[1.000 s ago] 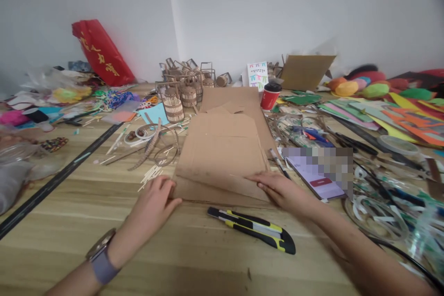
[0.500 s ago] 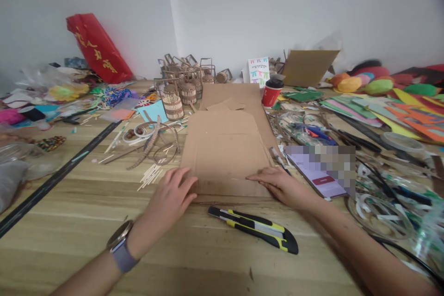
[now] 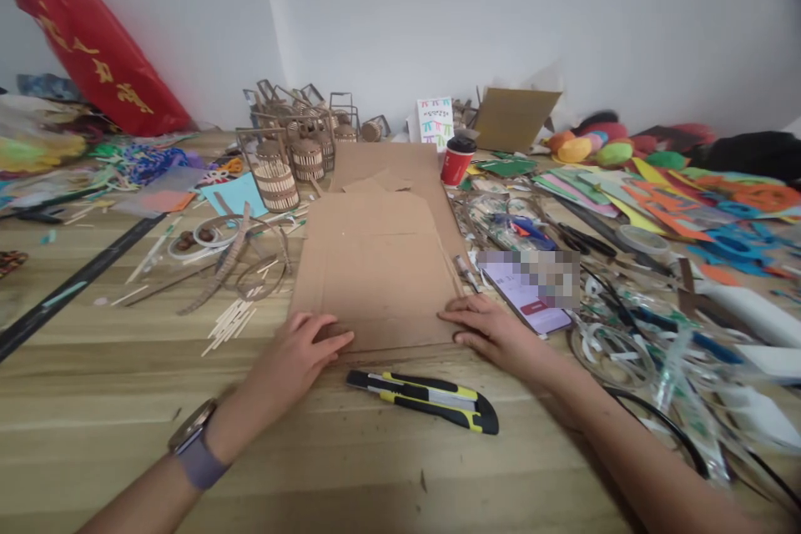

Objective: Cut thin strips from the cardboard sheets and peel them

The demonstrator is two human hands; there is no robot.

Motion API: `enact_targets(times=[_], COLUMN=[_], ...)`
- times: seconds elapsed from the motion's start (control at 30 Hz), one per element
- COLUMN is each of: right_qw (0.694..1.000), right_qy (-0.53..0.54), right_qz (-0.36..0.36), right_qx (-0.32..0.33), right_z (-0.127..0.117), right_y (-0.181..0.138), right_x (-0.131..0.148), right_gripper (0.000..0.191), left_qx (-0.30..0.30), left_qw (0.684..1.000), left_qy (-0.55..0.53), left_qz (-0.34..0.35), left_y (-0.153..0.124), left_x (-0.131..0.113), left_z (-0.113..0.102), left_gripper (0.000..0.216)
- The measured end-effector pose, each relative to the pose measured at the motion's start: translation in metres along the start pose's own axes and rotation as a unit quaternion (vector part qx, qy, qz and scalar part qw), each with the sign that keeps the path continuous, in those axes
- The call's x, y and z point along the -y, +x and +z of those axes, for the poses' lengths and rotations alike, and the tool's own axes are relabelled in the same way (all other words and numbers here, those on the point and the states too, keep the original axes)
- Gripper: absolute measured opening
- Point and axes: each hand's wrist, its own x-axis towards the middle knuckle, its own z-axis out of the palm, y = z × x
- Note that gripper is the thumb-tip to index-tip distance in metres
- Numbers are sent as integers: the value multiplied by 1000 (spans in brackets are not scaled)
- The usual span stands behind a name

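A brown cardboard sheet lies flat before me, on top of another longer piece of cardboard. At its near left corner, my left hand rests with fingers apart, touching the edge. On the near right corner lies my right hand, its fingers stretched out over the cardboard. Neither hand grips anything. Between my arms, just below the sheet, a black and yellow utility knife lies on the wooden table.
Small woven baskets stand at the back left, with thin sticks and rings of strip nearer. Right of the cardboard are a phone, a red cup and tangled craft scraps. A red bag leans against the wall.
The view has swung to the right, so everything sits further left. My left fingers have moved slightly over the cardboard's edge; the right hand stays at its corner.
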Motion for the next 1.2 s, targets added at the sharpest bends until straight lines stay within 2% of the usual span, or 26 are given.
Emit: enact_targets(times=[0.17, 0.43, 0.6, 0.77, 0.93, 1.2], right_qw=[1000, 1000, 1000, 999, 997, 990], right_qy=[13, 9, 1, -6, -60, -99], right_qz=[0, 19, 21, 10, -30, -74], right_qx=[8, 0, -13, -34, -48, -73], right_z=[-3, -12, -10, -9, -9, -4], right_y=[-10, -21, -24, -24, -22, -24], right_x=[-5, -11, -15, -14, -12, -23], right_gripper=[34, 33, 34, 32, 31, 28], left_qx=[-28, 7, 30, 75, 133, 136], left_qw=[999, 997, 997, 996, 987, 983], left_qy=[12, 76, 68, 16, 2, -42], left_qz=[-41, -25, -29, -39, -92, -113], left_y=[-9, -13, -11, -8, -5, -10], left_x=[3, 6, 6, 5, -1, 8], left_z=[1, -1, -2, -19, -41, -50], left_gripper=[35, 47, 44, 41, 37, 34])
